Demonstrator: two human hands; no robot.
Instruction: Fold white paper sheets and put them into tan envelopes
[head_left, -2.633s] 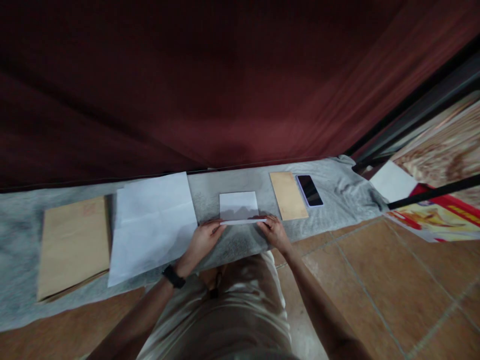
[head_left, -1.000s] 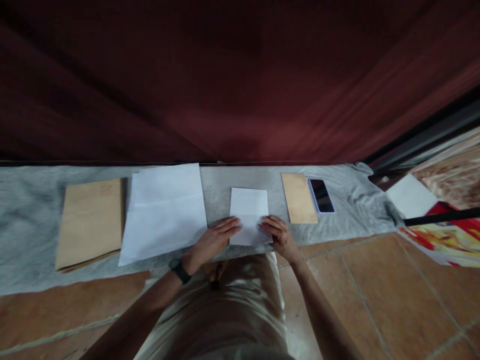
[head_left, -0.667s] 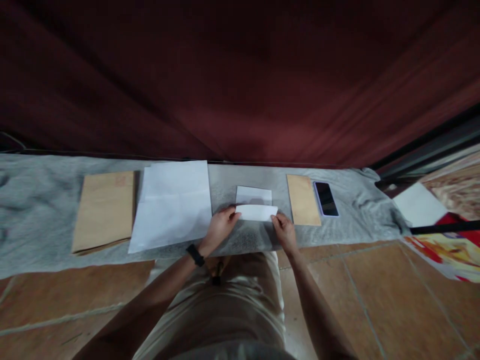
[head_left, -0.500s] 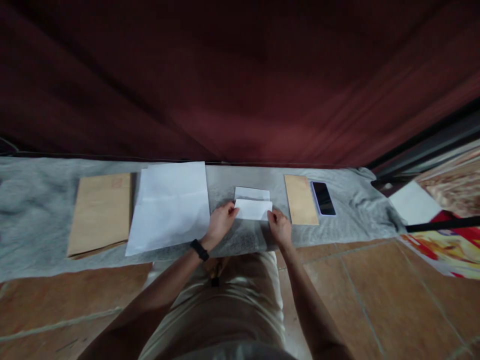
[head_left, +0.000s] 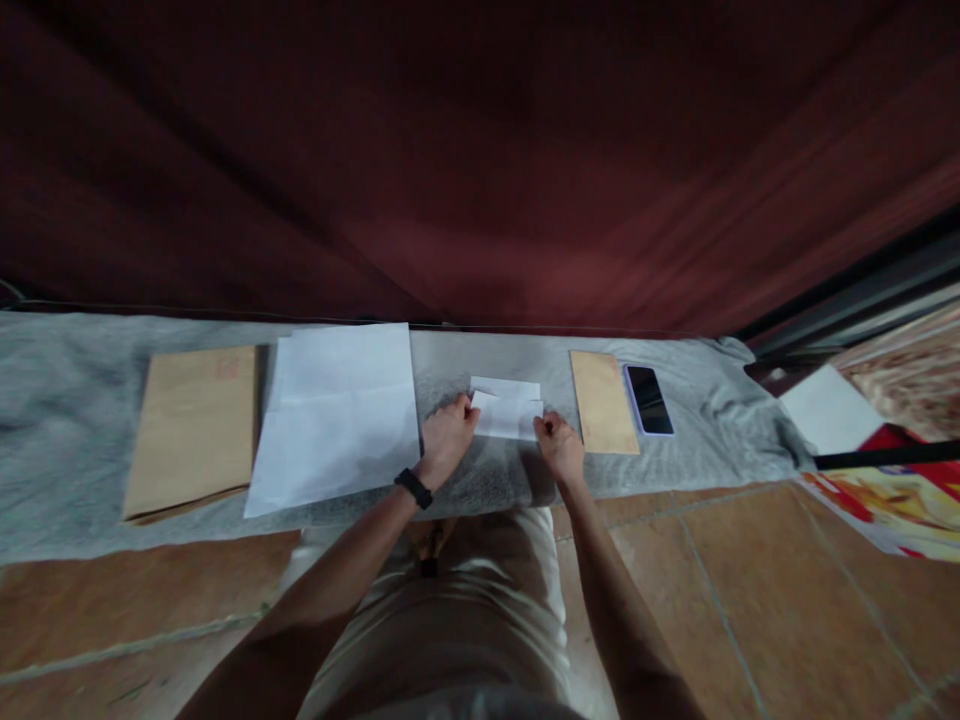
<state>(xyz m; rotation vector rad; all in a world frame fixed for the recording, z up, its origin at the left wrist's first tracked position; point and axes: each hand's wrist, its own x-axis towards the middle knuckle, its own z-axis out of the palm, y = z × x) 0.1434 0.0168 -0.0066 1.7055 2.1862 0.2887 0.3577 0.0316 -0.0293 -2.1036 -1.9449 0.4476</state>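
Note:
A small folded sheet of white paper is held over the grey cloth in front of me. My left hand pinches its left edge, and a dark band circles that wrist. At the opposite edge, my right hand grips the paper between thumb and curled fingers. The paper's upper part shows behind the nearer flap, whose left corner is tilted up near my left fingers. Left of my left hand lies a stack of large white sheets. A small brown envelope rests just right of my right hand.
A grey cloth covers the narrow surface. Large brown envelopes lie at the left, and a phone lies at the right. Dark red fabric hangs behind. A colourful printed sheet is beyond the right end.
The paper's front flap, level and straight before, now has its left corner tilted, with more of the fold showing. My left hand has shifted slightly; my right hand keeps its grip.

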